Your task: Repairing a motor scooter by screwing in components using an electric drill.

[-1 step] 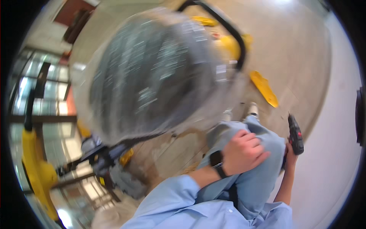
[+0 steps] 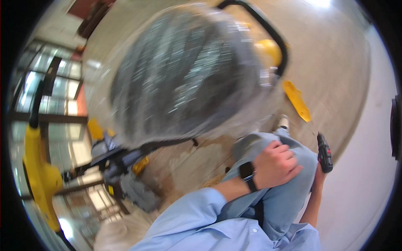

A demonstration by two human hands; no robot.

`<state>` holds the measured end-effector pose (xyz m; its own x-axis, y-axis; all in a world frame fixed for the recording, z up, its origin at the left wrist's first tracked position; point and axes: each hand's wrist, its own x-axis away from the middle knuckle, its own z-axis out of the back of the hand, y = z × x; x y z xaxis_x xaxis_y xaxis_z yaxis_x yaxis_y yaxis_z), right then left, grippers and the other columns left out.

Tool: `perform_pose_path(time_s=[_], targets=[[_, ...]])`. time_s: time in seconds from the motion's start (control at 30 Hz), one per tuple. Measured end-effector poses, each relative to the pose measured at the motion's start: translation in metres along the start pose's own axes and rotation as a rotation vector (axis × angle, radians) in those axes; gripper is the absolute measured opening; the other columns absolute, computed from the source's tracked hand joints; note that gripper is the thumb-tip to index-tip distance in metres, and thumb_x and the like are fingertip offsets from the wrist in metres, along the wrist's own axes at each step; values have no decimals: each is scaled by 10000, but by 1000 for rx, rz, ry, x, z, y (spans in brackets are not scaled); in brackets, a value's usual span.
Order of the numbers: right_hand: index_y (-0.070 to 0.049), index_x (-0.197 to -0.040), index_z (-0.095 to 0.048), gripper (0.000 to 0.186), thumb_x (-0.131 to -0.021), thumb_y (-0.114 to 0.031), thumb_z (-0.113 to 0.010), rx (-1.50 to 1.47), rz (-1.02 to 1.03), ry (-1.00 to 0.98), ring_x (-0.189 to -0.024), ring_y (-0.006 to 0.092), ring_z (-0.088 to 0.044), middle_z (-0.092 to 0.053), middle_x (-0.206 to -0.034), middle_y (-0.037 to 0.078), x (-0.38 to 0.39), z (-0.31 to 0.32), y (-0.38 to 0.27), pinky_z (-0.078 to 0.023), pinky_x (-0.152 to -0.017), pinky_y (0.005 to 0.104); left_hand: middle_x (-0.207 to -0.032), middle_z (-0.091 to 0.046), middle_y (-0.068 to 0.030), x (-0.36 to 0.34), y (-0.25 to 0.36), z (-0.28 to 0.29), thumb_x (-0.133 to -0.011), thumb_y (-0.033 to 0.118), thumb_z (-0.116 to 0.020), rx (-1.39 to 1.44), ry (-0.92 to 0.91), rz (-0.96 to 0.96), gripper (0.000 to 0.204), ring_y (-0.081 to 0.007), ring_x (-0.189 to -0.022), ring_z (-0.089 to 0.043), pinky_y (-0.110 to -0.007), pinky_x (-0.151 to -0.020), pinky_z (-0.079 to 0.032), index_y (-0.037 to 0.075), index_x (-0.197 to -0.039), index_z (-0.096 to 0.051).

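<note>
Our left hand (image 2: 276, 165) rests spread on the blue-trousered knee (image 2: 289, 196); right-hand fingers (mostly hidden) clench the black cordless drill (image 2: 324, 152), lower right, which could slip floorward.

Bright daylight, heavy motion blur on the wrapped bundle (image 2: 184, 75), fisheye-bent edges.

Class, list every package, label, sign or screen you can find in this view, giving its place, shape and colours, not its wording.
Large plastic-wrapped bundle: upper middle, rounded, clear film over dark grey contents, blurred.
Black wristwatch: on the left wrist, small dark rectangular face, blank.
Black and red power drill: in the right hand, lower right; no label can be made out.
</note>
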<state>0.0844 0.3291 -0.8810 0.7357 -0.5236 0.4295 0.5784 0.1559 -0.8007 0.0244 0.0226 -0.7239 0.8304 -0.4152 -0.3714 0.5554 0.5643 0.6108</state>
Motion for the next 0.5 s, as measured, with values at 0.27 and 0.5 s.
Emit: perform_pose_path(time_s=[0.27,0.5], targets=[[-76,-1082,-653,248,-868,-178,-583,-21,-194,152,-539,50,-390,-437,-671,-63,25,-21,75,-326,-494,218,-660,-593,-75,21,-23,22,-800,252,-637,101,134,15,264,-251,-712,-598,-396,-755,-458,81,-611,-572],[-76,-1086,-642,251,-867,-177,-569,-26,-218,135,-532,49,-396,-447,-676,-60,54,-32,76,-331,-485,213,-659,-609,-98,32,-38,32,-794,238,-619,153,161,0,246,-281,-717,-616,-418,-754,-459,66,-620,-589]])
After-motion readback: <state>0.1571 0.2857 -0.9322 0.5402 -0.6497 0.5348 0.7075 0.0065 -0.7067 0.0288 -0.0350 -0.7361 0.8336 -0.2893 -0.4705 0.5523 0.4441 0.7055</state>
